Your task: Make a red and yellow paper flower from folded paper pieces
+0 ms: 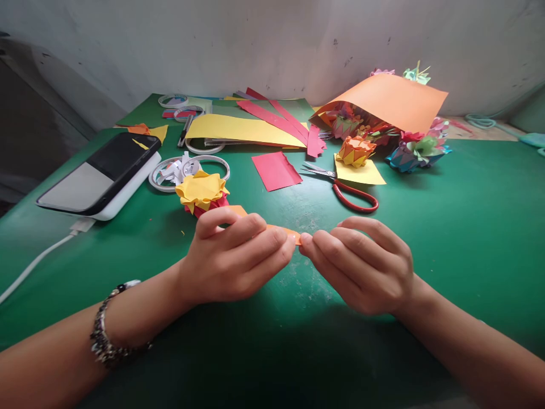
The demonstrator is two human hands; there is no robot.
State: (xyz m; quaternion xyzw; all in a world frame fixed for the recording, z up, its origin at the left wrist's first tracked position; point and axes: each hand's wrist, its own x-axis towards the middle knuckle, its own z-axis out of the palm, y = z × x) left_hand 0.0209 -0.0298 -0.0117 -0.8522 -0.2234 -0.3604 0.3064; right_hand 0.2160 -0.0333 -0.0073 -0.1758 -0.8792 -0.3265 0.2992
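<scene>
Both hands meet above the green table (481, 227). My left hand (236, 258) is closed on an orange paper strip (290, 233), which runs between its fingers and shows again behind them. At the strip's right end, my right hand (361, 264) pinches the tip between thumb and forefinger. Just behind my left hand sits a yellow and red folded paper flower (202, 192). Beyond the hands lie a red paper piece (276, 171) and scissors with red handles (355, 199), blades pointing left.
A phone (96, 173) rests on a white block with a cable at the left. Tape rolls (213, 165), a yellow paper strip (247, 130) and red strips lie farther back. An orange paper wrap (383, 102) with paper flowers stands at the back right.
</scene>
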